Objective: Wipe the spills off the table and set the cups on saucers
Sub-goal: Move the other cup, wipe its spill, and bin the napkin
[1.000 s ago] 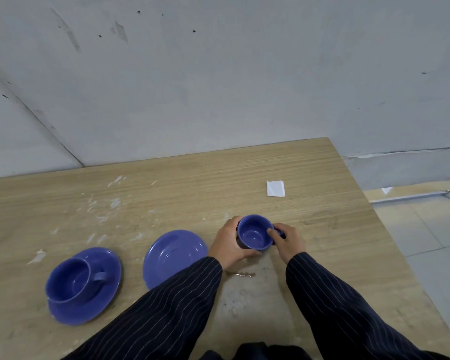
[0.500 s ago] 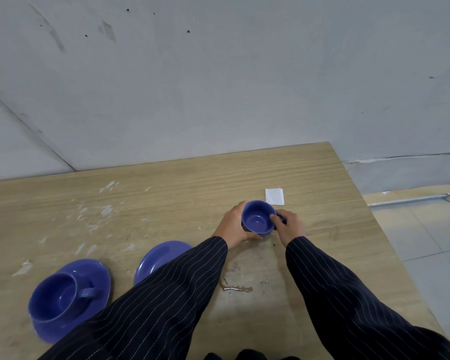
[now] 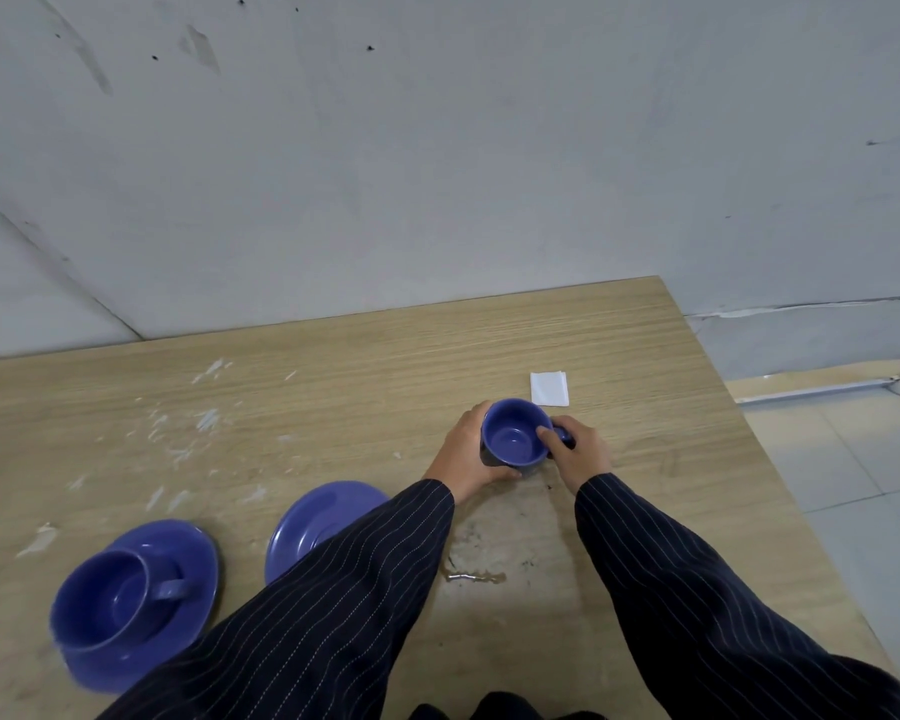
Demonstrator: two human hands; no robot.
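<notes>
You are holding a blue cup (image 3: 513, 433) in both hands just right of the frame's centre. Your left hand (image 3: 463, 452) is wrapping around its left side, and your right hand (image 3: 575, 452) is pinching the handle on its right. The cup is sitting upright and looks empty; whether its base is touching the table (image 3: 385, 356) or hanging just above it, you cannot tell from here.

Judging by the layout, you are working on the saucer step. One cup on a saucer (image 3: 131, 600) is already sitting at the lower left of the frame. An empty saucer (image 3: 307, 522) is lying just right of it, partly hidden under your left sleeve, and it seems to be waiting for this cup.

The next move is calling for a carry toward the lower left, over your own forearm's line, and a level landing in the middle of that saucer.

The wiping looks unfinished: a wet brownish spill (image 3: 474, 576) is showing between your sleeves, and white flecks (image 3: 206, 418) are scattered across the left of the table. A folded white napkin (image 3: 549, 389) is lying just above the cup in the frame, near enough to pick up afterwards.
</notes>
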